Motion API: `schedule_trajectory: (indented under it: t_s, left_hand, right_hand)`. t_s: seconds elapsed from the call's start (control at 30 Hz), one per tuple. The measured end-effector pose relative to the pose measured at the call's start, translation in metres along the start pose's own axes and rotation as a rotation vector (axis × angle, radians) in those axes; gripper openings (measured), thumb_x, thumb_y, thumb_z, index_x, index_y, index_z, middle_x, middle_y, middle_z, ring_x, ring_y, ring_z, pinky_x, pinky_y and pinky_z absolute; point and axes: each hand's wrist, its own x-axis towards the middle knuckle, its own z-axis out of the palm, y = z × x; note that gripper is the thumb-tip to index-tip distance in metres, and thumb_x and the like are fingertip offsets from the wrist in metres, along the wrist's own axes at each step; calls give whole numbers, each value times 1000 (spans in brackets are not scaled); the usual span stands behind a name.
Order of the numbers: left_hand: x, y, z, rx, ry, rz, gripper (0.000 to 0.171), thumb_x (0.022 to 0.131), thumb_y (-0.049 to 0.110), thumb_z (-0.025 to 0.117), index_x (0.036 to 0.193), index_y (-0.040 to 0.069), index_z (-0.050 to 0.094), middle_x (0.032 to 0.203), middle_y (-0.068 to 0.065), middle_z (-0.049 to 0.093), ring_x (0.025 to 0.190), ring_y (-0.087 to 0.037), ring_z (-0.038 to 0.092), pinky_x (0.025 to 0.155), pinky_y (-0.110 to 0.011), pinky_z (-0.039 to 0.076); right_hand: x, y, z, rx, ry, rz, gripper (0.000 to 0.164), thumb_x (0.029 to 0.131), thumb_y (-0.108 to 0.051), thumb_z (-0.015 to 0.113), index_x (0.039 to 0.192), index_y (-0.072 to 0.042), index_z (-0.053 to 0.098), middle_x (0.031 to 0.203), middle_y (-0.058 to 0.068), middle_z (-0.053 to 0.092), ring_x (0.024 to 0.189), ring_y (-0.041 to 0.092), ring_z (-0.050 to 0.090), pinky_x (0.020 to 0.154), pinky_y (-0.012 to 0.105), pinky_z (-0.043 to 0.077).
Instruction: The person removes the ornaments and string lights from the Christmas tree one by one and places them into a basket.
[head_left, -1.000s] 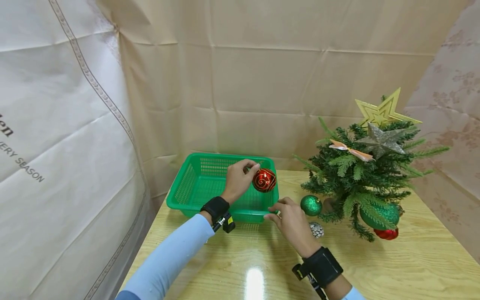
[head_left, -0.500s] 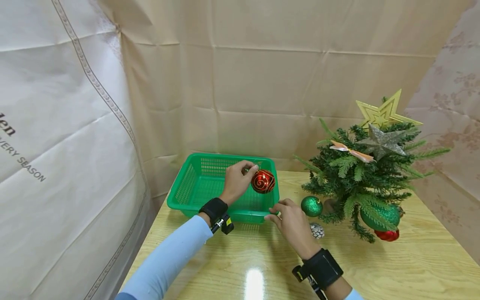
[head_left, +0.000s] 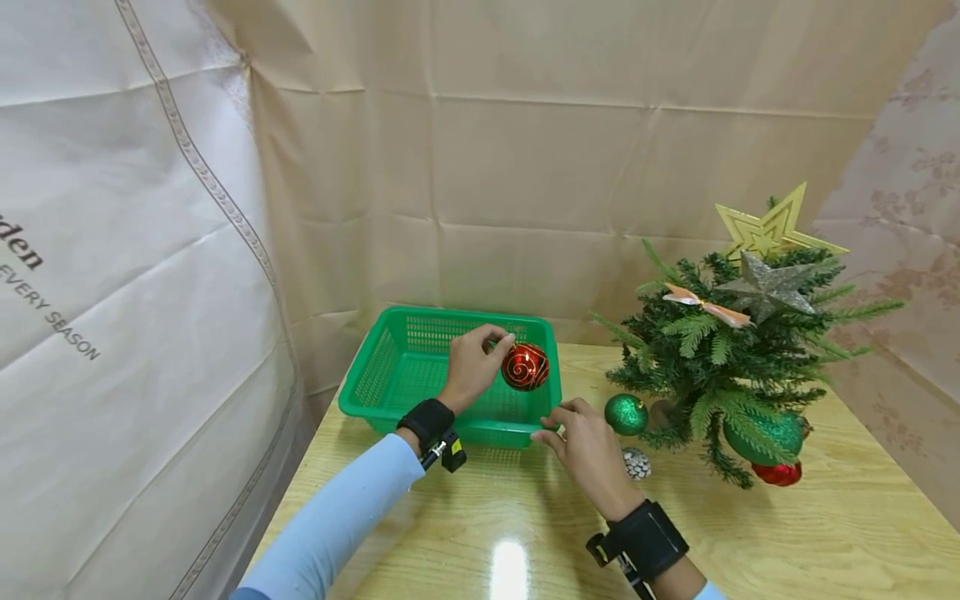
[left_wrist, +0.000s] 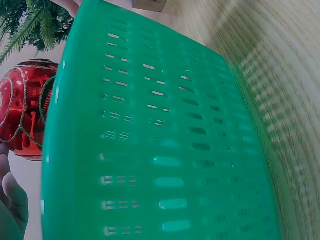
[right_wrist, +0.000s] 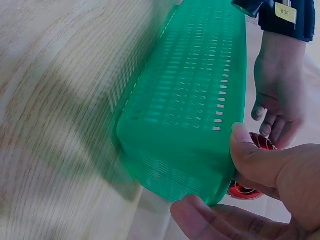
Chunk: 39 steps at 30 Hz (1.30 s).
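Head view first: what does the left hand [head_left: 469,367] have?

A red ball [head_left: 525,367] with gold swirls. Its grip is nearly closed, thumb and forefinger pinched at the ball's upper left edge.

Where does the ball sit?

Over the right end of the green basket [head_left: 491,427], in the air.

And the right hand [head_left: 588,450]?

That grip is closed on the basket's near right corner. The right wrist camera shows its thumb [right_wrist: 242,135] on the rim, with the fingers around the other side, leaving only the basket's edge between them.

Any brands or writing?

On the pale sheet [head_left: 135,333] at the left I can read "EVERY SEASON" in capitals. Above it is a bolder word, cut off at the picture's edge, leaving "rden".

Anything on the straps?

The left wrist's black strap [right_wrist: 304,22] carries a small yellow label [right_wrist: 286,12]; its print is too blurred to make out.

What stands nearby?

A small Christmas tree [head_left: 705,358] on the worktop [head_left: 450,533], with a green glitter ball [head_left: 626,414] and a pine cone [head_left: 636,463] just beside it.
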Motion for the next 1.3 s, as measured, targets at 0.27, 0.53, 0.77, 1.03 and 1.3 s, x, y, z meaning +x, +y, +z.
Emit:
schedule_trajectory:
  t_s: [0.27, 0.53, 0.77, 1.03, 1.3]
  left_hand:
    - [-2, -5, 0, -10, -11, -9, 15, 102, 24, 68, 102, 11, 76, 81, 0, 69, 62, -11, 56, 55, -29, 43]
    - [-4, -8, 0, -19, -20, -7, 16, 103, 25, 67, 102, 12, 76, 80, 2, 69, 61, -10, 55, 55, -29, 43]
    - [-6, -9, -1, -18, -19, -3, 15, 102, 25, 69, 102, 12, 77, 80, 1, 70, 62, -11, 56, 56, -29, 44]
    - [-10, -10, -4, -13, -28, -38, 14, 101, 22, 70, 103, 11, 77, 83, 0, 70, 60, -12, 55, 55, -29, 42]
    - [-12, -11, -6, 0, -30, -42, 16, 102, 25, 69, 102, 11, 77, 87, 0, 72, 60, -11, 55, 54, -29, 41]
  right_hand:
    - [-1, 0, 0, 4, -6, 19, 20, 83, -27, 87, 94, -13, 80, 99, 10, 66, 72, 18, 64, 61, 31, 55]
    - [-1, 1, 1, 5, -10, 18, 22, 83, -29, 86, 94, -12, 80, 99, 10, 67, 72, 17, 64, 61, 31, 55]
    - [-1, 0, 1, -5, 2, 9, 20, 82, -28, 87, 93, -12, 80, 100, 12, 68, 74, 21, 65, 62, 34, 56]
    - [-1, -1, 0, -22, 31, -10, 21, 81, -27, 88, 91, -11, 79, 98, 12, 69, 74, 23, 67, 61, 35, 56]
    - [-3, -2, 1, -40, 58, -13, 21, 79, -28, 90, 89, -13, 79, 100, 14, 70, 75, 25, 68, 59, 36, 56]
